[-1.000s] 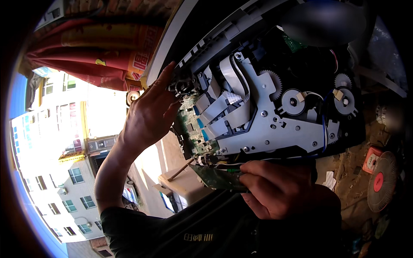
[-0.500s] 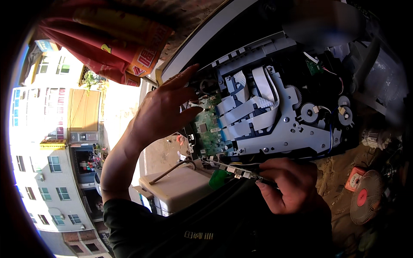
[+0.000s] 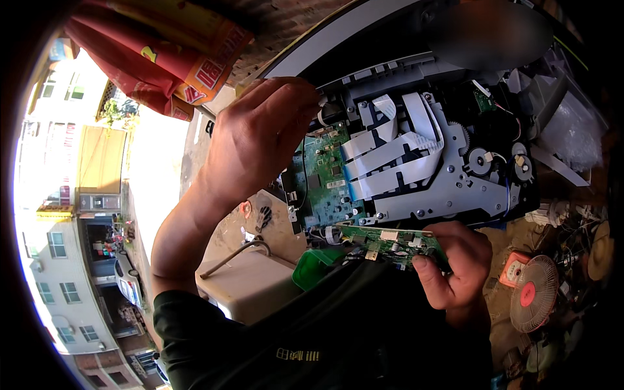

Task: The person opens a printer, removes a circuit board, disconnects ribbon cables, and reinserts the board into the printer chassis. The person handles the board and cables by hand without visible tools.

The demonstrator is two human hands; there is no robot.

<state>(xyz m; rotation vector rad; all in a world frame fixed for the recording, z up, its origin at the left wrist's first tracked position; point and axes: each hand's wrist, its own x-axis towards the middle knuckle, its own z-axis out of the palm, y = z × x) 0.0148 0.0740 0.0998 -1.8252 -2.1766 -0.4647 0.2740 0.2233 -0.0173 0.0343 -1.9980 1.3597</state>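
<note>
A dark device [image 3: 429, 208] lies opened, with a metal plate, gears [image 3: 481, 160], white ribbon cables [image 3: 416, 146] and a green mainboard [image 3: 318, 182]. My left hand [image 3: 263, 130] is at its upper-left end, fingers curled down beside a cable bundle; what they grip is hidden. My right hand [image 3: 455, 266] holds a smaller green circuit board [image 3: 383, 240] by its right end, below the device's near edge, its component side showing.
An off-white casing [image 3: 237, 286] with a bent tube and a green container [image 3: 312, 266] are below. A fan [image 3: 533, 296], a red-fronted item and clear plastic [image 3: 569, 130] are at right. Red fabric [image 3: 130, 39] hangs upper left; a sunlit street with buildings and a car [image 3: 129, 279] lies left.
My left hand has moved up and right, its fingers curling more. The small board in my right hand has risen and turned to show its components. The view has shifted around the device.
</note>
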